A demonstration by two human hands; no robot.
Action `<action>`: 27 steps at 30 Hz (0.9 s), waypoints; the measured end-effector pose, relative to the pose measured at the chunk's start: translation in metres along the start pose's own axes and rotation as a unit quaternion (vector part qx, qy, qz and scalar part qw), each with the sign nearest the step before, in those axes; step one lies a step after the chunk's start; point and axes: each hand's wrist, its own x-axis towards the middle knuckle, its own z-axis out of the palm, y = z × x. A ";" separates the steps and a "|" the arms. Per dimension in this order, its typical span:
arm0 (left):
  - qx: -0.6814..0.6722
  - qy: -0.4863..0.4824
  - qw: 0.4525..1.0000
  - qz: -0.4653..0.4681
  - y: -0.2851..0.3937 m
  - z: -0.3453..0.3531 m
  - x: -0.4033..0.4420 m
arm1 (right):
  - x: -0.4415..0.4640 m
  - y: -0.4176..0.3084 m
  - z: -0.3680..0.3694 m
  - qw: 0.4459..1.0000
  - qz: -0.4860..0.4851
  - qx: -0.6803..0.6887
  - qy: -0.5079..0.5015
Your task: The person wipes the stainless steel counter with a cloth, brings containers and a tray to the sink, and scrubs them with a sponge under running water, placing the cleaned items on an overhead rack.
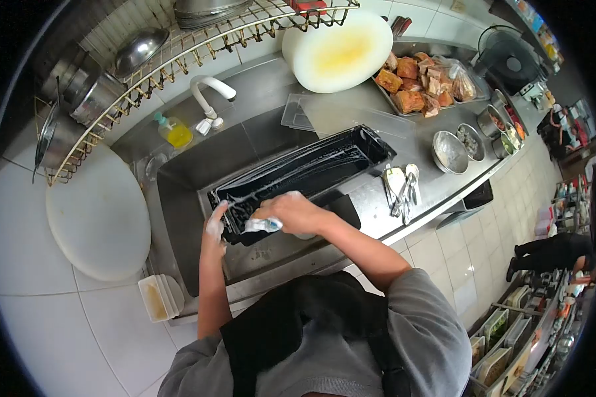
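A long black tray (298,171), streaked with white suds, lies slanted across the steel sink (179,218) and the counter beside it. At the tray's near left end, my left hand (216,223) grips its rim, with foam on the fingers. My right hand (293,210) is closed round a soapy white and blue cloth or sponge (263,225) at the tray's near side. The right hand's fingertips are partly hidden by foam.
A white faucet (209,102) and yellow soap bottle (176,133) stand behind the sink. Rightward are spoons (410,188), metal bowls (449,153) and a tray of meat (420,83). A wire rack (198,46) hangs above. Another person (553,253) is far right.
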 end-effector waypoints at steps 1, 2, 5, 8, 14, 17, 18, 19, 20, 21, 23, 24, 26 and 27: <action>0.009 0.011 1.000 0.024 0.008 0.004 -0.014 | 0.001 0.001 -0.005 1.000 -0.004 0.003 0.003; 0.019 0.021 0.998 0.048 0.011 0.005 -0.022 | 0.002 0.002 -0.013 1.000 -0.007 0.004 0.006; 0.267 0.101 0.862 0.420 -0.001 -0.006 -0.003 | 0.010 0.008 -0.044 0.997 -0.013 0.062 0.034; 0.292 0.017 0.777 0.557 0.015 0.005 -0.006 | 0.021 0.012 -0.067 0.991 -0.016 0.102 0.080; 0.167 0.006 0.843 0.511 -0.004 0.007 0.025 | 0.035 -0.028 -0.056 0.960 0.009 0.011 0.279; 0.073 0.024 0.863 0.499 -0.004 0.022 0.023 | 0.024 -0.052 -0.026 0.953 -0.010 -0.013 0.303; 0.081 0.023 0.861 0.502 -0.006 0.020 0.023 | 0.023 -0.054 -0.021 0.950 -0.015 -0.007 0.313; 0.090 0.021 0.858 0.505 -0.010 0.018 0.023 | 0.022 -0.044 -0.019 0.954 -0.003 -0.025 0.298; 0.101 0.019 0.857 0.505 -0.016 0.012 0.022 | 0.019 -0.023 -0.014 0.921 0.011 -0.040 0.388; 0.086 0.017 0.859 0.504 -0.020 0.009 0.021 | 0.012 0.022 -0.023 0.920 -0.020 -0.058 0.387; 0.040 0.030 0.877 0.478 -0.027 -0.001 0.024 | -0.010 0.085 -0.059 0.900 0.210 -0.047 0.379; 0.009 0.029 0.877 0.480 -0.027 0.002 0.020 | -0.020 0.121 -0.079 0.886 0.267 -0.060 0.375; 0.007 0.035 0.875 0.482 -0.031 -0.001 0.021 | -0.028 0.163 -0.091 0.853 0.231 -0.206 0.419; 0.004 0.036 0.873 0.486 -0.033 0.000 0.026 | -0.024 0.153 -0.085 0.884 0.227 -0.145 0.382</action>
